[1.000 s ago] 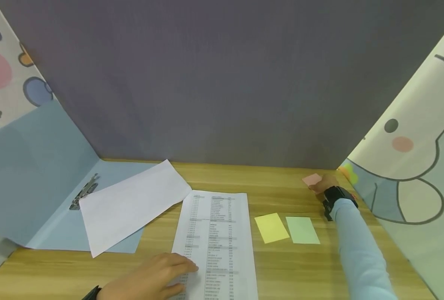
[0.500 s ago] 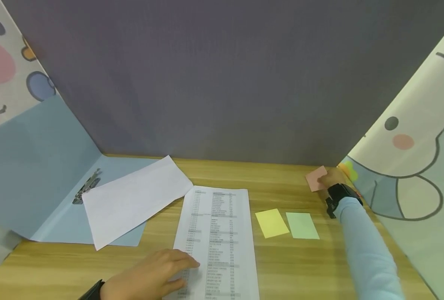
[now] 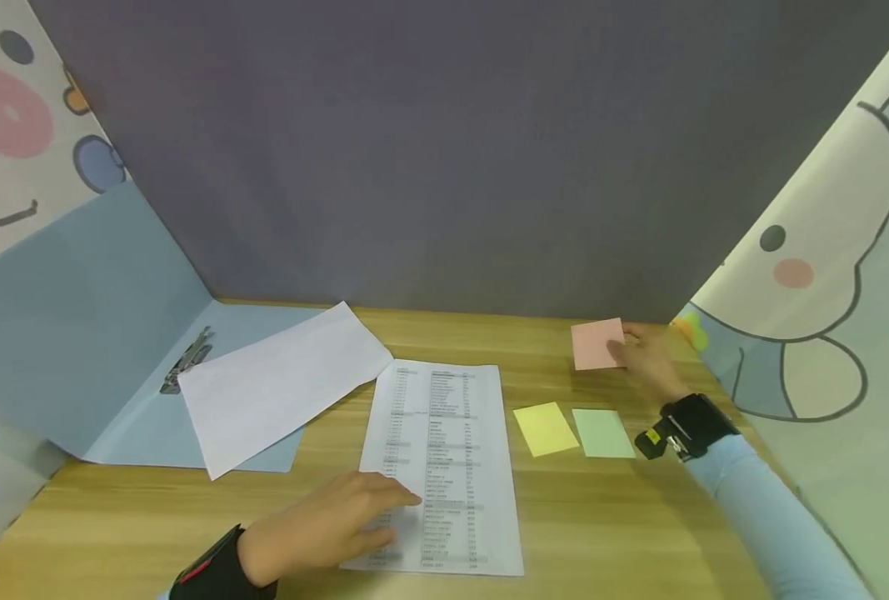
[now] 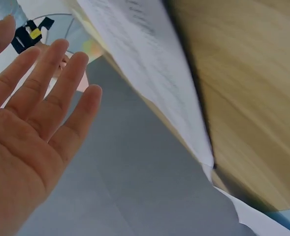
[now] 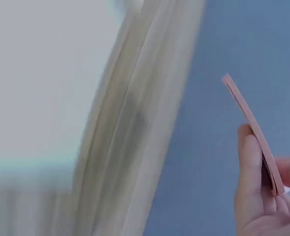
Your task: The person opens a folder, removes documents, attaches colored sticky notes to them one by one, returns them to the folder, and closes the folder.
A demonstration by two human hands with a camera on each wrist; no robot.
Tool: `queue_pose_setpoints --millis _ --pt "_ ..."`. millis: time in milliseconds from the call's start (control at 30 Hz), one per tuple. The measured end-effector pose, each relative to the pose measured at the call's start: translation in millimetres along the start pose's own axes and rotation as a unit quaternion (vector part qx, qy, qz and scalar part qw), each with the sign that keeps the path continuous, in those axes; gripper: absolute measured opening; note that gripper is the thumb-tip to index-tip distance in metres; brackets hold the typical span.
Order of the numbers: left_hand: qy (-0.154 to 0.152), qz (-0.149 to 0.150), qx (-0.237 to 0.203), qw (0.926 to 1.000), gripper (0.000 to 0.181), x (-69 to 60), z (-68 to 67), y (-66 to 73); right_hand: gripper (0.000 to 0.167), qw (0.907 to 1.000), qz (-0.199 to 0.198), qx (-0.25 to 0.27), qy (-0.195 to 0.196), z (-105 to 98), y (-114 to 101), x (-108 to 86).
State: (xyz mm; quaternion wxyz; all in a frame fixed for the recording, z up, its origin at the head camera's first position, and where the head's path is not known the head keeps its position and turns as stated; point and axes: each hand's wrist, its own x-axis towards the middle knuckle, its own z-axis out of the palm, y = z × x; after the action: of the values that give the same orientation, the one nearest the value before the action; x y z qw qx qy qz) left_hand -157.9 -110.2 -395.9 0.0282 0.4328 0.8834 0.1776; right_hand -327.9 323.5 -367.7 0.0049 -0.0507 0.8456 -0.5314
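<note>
My right hand pinches a pink sticky-note pad between thumb and fingers, lifted off the table near the back right. Seen edge-on in the right wrist view, the pad is thin and slightly bent. Over the lower left part of a printed list sheet lies my left hand, palm down. Its fingers look straight and hold nothing; whether they touch the paper I cannot tell. A yellow sticky note and a pale green one lie flat to the right of the sheet.
At left an open light-blue folder with a metal clip stands half under a blank-looking white sheet. That sheet meets the printed one's top left corner. A dark grey panel closes off the back of the wooden table; patterned panels flank it.
The right hand has raised the pink pad from the table and brought it to the left, its face turned toward the head camera. My left hand stays on the printed sheet. The head view has shifted slightly.
</note>
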Motion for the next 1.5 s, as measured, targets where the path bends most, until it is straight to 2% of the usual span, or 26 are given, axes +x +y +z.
queue_pose_setpoints --millis 67,133,233,300,333,367,433,533,633,667,733,833,900,967,1033,1067,1100,1200,1233,1300,1333,1400,1433,1500 --pt "-0.003 -0.007 0.002 1.0000 0.035 6.5 -2.8 1.1 0.048 0.9970 0.025 0.064 -0.035 17 -12 -11.1" --pt "-0.002 -0.022 0.006 0.9997 0.036 14.1 -6.6 2.6 0.048 0.9916 0.043 0.101 -0.068 36 -21 -20.6" --pt "0.012 -0.071 0.000 0.9974 0.036 26.9 -14.2 4.7 0.048 0.9818 0.064 0.144 -0.106 65 -31 -34.0" --pt "0.039 -0.108 -0.040 0.9926 0.035 36.3 -18.6 3.4 0.048 0.9751 0.076 0.170 -0.120 83 -39 -44.7" --pt "0.050 -0.128 -0.075 0.9876 0.035 41.3 -20.4 1.4 0.048 0.9730 0.083 0.176 -0.124 91 -43 -50.6" --pt "0.064 -0.147 -0.118 0.9800 0.035 46.3 -21.8 -1.4 0.047 0.9709 0.089 0.183 -0.127 99 -47 -56.4" --pt "0.091 -0.178 -0.213 0.9564 0.038 56.3 -23.7 -8.0 0.047 0.9659 0.099 0.198 -0.134 112 -56 -68.3" --pt "0.107 -0.208 -0.355 0.9052 0.043 70.2 -23.6 -17.0 0.047 0.9614 0.102 0.202 -0.157 128 -64 -84.5" --pt "0.107 -0.214 -0.432 0.8693 0.043 79.4 -20.9 -19.6 0.048 0.9560 0.094 0.205 -0.188 140 -68 -97.4" --pt "0.104 -0.217 -0.447 0.8617 0.042 81.1 -19.7 -19.4 0.048 0.9549 0.091 0.203 -0.197 143 -67 -100.6" --pt "0.102 -0.223 -0.455 0.8559 0.038 82.3 -16.8 -18.5 0.048 0.9532 0.087 0.200 -0.210 150 -66 -105.4" --pt "0.112 -0.230 -0.454 0.8533 0.030 79.6 -12.8 -16.9 0.047 0.9471 0.089 0.212 -0.224 161 -64 -109.4" --pt "0.118 -0.235 -0.447 0.8547 0.027 75.1 -10.6 -15.9 0.049 0.9366 0.096 0.232 -0.244 167 -63 -110.9" --pt "0.122 -0.236 -0.444 0.8559 0.024 69.8 -9.1 -14.9 0.051 0.9187 0.109 0.265 -0.271 172 -63 -112.0" --pt "0.122 -0.235 -0.438 0.8592 0.022 64.9 -7.7 -13.7 0.055 0.8894 0.121 0.312 -0.311 176 -63 -112.4" --pt "0.122 -0.232 -0.433 0.8622 0.021 62.6 -7.1 -13.0 0.057 0.8699 0.130 0.339 -0.334 177 -63 -112.5" --pt "0.122 -0.229 -0.429 0.8652 0.020 60.5 -6.7 -12.1 0.061 0.8467 0.143 0.368 -0.357 178 -63 -112.6" --pt "0.121 -0.216 -0.406 0.8797 0.018 54.9 -6.4 -8.5 0.073 0.7711 0.179 0.446 -0.418 180 -63 -112.7" --pt "0.119 -0.211 -0.395 0.8862 0.018 53.2 -6.9 -6.9 0.078 0.7489 0.191 0.464 -0.433 181 -62 -113.1" --pt "0.114 -0.203 -0.369 0.8997 0.017 50.4 -8.5 -3.3 0.084 0.7124 0.213 0.485 -0.461 183 -62 -114.5" --pt "0.111 -0.200 -0.354 0.9069 0.016 49.2 -9.7 -1.4 0.084 0.6985 0.217 0.491 -0.473 185 -62 -115.3" --pt "0.107 -0.192 -0.325 0.9197 0.014 47.3 -12.0 1.9 0.083 0.6774 0.220 0.497 -0.496 189 -61 -117.1" --pt "0.107 -0.189 -0.312 0.9251 0.013 46.5 -13.2 3.4 0.082 0.6700 0.217 0.495 -0.509 192 -61 -118.1" --pt "0.107 -0.188 -0.295 0.9304 0.012 44.9 -15.4 5.6 0.078 0.6557 0.212 0.490 -0.534 196 -61 -120.1"
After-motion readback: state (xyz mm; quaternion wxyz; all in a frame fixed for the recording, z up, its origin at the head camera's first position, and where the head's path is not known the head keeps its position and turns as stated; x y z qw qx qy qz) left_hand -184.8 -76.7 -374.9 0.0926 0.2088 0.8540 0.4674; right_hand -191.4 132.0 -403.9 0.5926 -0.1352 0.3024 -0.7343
